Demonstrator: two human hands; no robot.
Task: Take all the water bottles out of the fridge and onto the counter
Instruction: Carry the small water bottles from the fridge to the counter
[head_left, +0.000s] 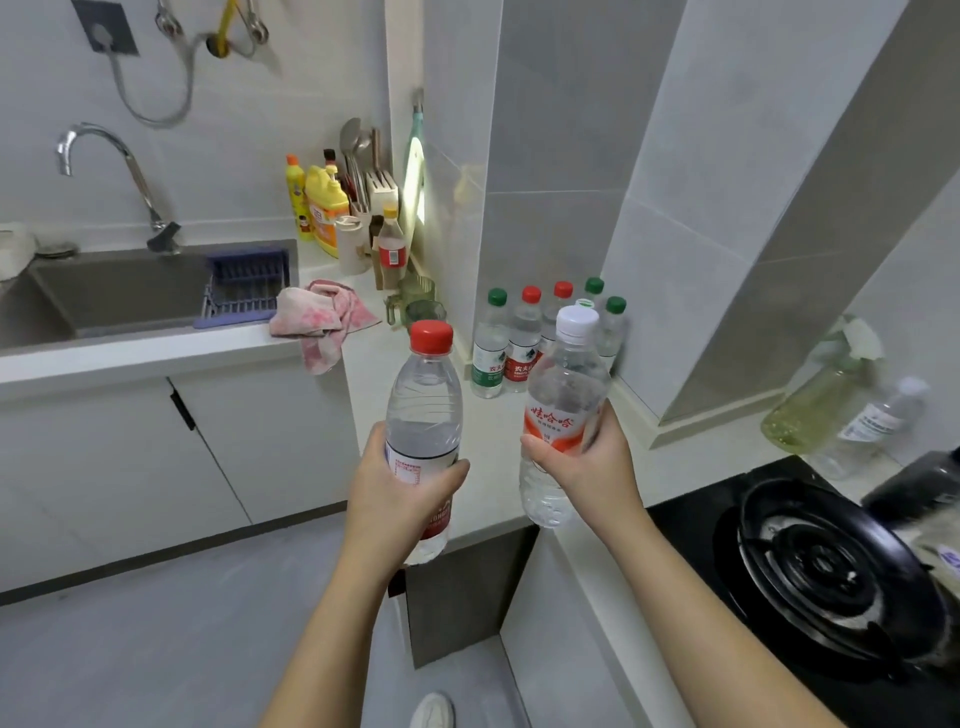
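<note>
My left hand (395, 488) grips a clear water bottle with a red cap (423, 400) around its lower half, held upright in front of the counter edge. My right hand (587, 462) grips a white-capped water bottle with an orange label (563, 395), tilted slightly left. Both bottles are in the air above the white counter (483, 441). Several water bottles with green and red caps (524, 340) stand on the counter in the corner against the tiled wall, just behind the two held ones. The fridge is not in view.
A pink cloth (319, 319) lies at the counter corner, a green cup (415, 306) beside it. Sink (119, 291) with a blue rack to the left. Sauce and soap bottles (332, 213) stand at the back. Black gas hob (826, 566) on the right, an oil bottle (815, 400) behind it.
</note>
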